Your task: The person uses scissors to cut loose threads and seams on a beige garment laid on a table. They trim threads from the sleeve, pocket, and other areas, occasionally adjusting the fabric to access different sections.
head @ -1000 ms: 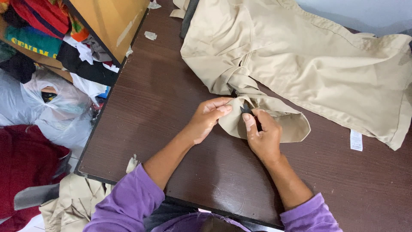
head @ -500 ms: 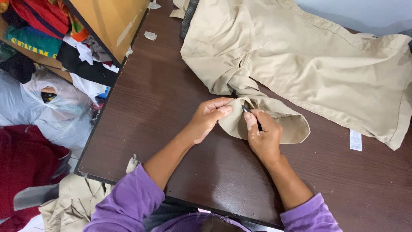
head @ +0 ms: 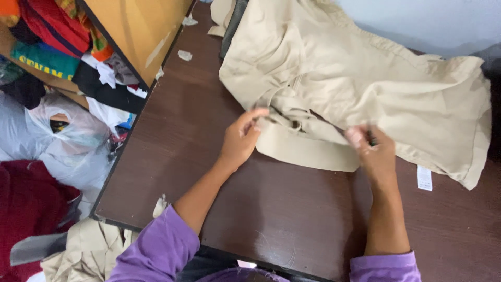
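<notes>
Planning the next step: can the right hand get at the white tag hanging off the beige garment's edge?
Probably yes. The white tag lies exposed on the brown table, just right of the right hand, nothing between. But that hand pinches the beige garment and must release first.

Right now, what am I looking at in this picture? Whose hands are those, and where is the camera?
The camera sits on a person's head and looks down, so these are that person's own hands. The left hand and the right hand each pinch one end of a flat strip of the beige cloth garment, spread between them. The garment lies on a dark brown wooden table. A small white tag lies near its edge. Bright folded clothes are piled off to the left.
</notes>
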